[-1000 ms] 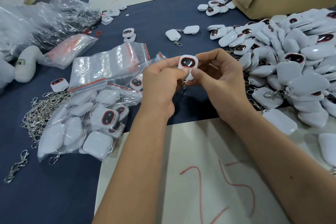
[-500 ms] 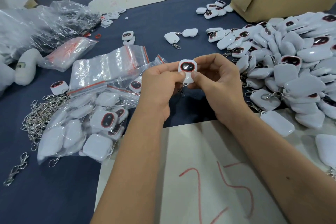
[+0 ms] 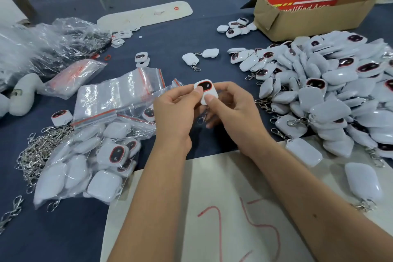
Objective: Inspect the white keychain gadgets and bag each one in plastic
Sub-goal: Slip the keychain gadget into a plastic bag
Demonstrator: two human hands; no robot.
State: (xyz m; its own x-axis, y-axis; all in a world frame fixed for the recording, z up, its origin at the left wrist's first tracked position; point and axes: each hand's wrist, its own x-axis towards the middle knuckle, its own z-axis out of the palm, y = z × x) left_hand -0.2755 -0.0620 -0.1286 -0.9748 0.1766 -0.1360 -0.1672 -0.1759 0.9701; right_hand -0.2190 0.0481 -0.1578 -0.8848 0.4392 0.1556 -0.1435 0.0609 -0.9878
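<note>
white gadget tilted, dark screen up-left, pinched by left hand and right hand fingers

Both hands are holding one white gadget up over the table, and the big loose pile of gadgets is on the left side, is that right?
Not quite. The head view shows the left hand and right hand holding one white gadget, but the big loose pile is on the right.

gadget: white, red-ringed dark screen | tilted, held aloft | pile: right
</note>
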